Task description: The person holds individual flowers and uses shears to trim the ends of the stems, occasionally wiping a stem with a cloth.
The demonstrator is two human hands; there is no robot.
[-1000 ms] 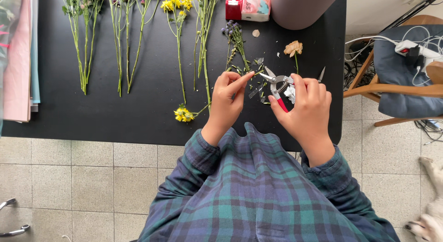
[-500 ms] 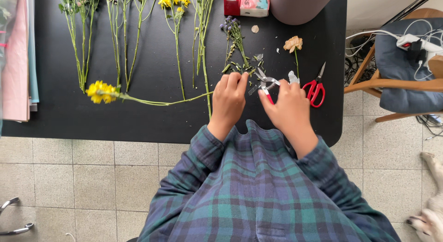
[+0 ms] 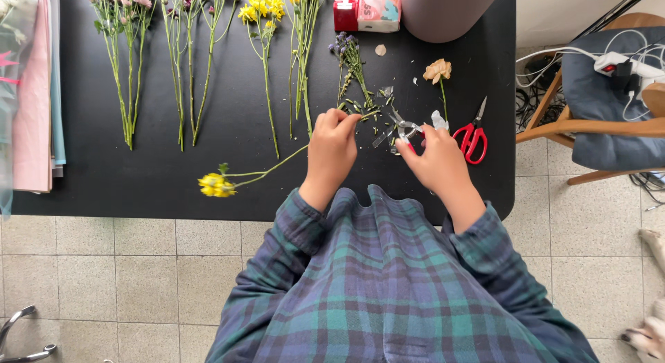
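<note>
1. The left hand (image 3: 332, 152) has its grip closed on the cut end of a yellow flower stem (image 3: 267, 170); the stem runs down and left from the fingers, and its bloom (image 3: 215, 185) lies on the black worktop (image 3: 138, 183) well left of the hand.
2. The right hand (image 3: 438, 162) has its grip closed around a small clear, crinkled piece (image 3: 402, 131) with a red spot showing at the fingertips; its exact nature cannot be told.
3. The red-handled scissors (image 3: 473, 136) lie on the worktop just right of the right hand, not held.
4. Cut green stem bits (image 3: 367, 108) lie scattered just beyond both hands.
5. Change from half a second ago: the yellow bloom lay further left and higher on the worktop; it now sits nearer the left hand and closer to the front edge. The scissors have stayed in place.
</note>
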